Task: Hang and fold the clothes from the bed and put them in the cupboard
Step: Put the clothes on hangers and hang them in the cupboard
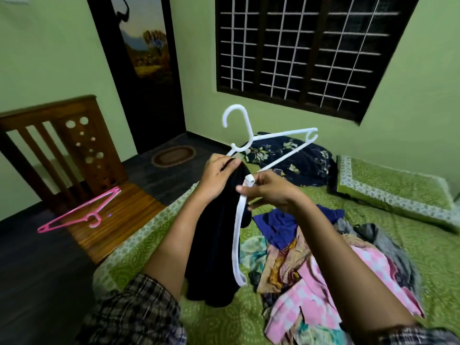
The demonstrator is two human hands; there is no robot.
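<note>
Between the two hands, held above the bed:

- Left hand [219,176] – fingers [232,165] curled round the top of the black garment [216,245], just under the neck of the white hanger [281,135].
- Right hand [272,192] – fingers pinch the upper end of a white band [236,245] that runs down the garment's edge. Whether it is a strap or a trim cannot be told.
- White hanger – thin plastic, hook upward, one arm pointing at the window. Judged light and stiff but slightly springy. It is best held at the neck, not by the hook.
- Black garment – hangs limp from the hands to the sheet. It looks soft and light and is likely to slide off a smooth hanger arm, so hold it at the shoulder or strap ends.
- Clothes pile [323,270] – blue, pink check, patterned and grey pieces lie loosely heaped on the bed, unfolded, by the right forearm.
- Bed [139,245] – green patterned sheet, a matching pillow [393,188] and a dark floral cushion [298,158] at the far side.
- Pink hanger [79,210] – lies on the seat of a wooden chair [62,150] beside the bed.
- Room – green walls, a window [298,51] with a white grille, a dark door [144,58], an oval mat [174,155] on the dark floor. No cupboard is in view.
</note>
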